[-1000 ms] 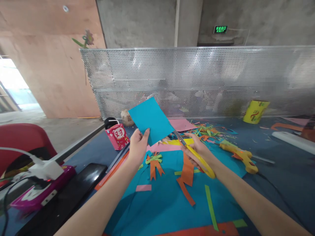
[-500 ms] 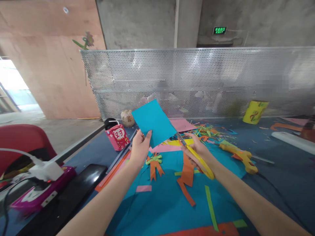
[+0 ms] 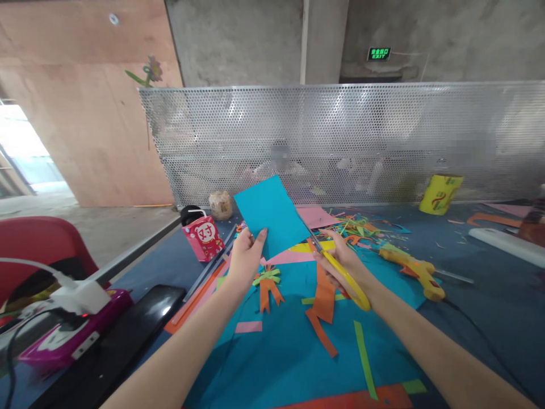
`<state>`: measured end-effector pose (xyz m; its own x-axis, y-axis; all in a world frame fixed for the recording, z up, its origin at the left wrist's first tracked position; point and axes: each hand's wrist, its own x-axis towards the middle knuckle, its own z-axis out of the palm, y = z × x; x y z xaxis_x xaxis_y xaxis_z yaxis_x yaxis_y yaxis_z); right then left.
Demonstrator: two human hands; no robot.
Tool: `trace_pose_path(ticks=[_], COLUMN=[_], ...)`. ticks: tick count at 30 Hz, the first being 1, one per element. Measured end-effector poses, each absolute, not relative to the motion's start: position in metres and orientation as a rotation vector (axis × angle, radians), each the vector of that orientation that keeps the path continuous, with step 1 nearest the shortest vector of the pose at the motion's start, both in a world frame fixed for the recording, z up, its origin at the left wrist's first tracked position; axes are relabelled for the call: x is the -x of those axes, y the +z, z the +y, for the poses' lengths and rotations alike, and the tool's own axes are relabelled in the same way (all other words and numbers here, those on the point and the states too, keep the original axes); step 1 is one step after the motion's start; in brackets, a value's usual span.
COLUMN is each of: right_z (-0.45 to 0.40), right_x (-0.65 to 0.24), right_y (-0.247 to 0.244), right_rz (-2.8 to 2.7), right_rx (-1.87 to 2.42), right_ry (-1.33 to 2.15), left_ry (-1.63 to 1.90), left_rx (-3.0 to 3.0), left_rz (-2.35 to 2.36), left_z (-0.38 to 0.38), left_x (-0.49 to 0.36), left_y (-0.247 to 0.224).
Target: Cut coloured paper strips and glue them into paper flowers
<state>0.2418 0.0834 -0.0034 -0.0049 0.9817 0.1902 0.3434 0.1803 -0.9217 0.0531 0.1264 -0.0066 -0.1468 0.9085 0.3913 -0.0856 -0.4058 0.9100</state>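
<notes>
A blue sheet of paper (image 3: 272,213) is raised above the table, its lower left edge pinched by my left hand (image 3: 247,253), thumb on top. My right hand (image 3: 347,261) is wrapped round yellow-handled scissors (image 3: 347,278). Their blades meet the sheet's right corner and are partly hidden by it. Below the hands, a bow-like paper piece (image 3: 269,287) in orange and green lies on a large blue sheet (image 3: 293,352). Near it are orange strips (image 3: 325,298), a pink strip (image 3: 248,327) and a green strip (image 3: 365,360).
A yellow glue gun (image 3: 415,270) and a heap of paper scraps (image 3: 361,227) are on the right. To the left stand a pink drink carton (image 3: 203,237), a black phone (image 3: 155,309) and a purple power strip (image 3: 85,341). A perforated metal screen (image 3: 238,136) borders the table's back.
My left hand and the blue sheet have shifted slightly right, bringing the sheet's corner further along the scissor blades. My right hand has hardly moved.
</notes>
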Motion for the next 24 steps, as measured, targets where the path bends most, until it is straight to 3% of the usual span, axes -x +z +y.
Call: trace_pose_path(ticks=[24], right_z=[0.093], right_x=[-0.244], right_y=[-0.018], right_rz=[-1.500], right_rx=[1.209], right_ry=[0.808], left_ry=[1.602], left_rx=[-1.411], left_rz=[0.878], left_z=[0.113], left_x=[-0.064], left_y=[0.002])
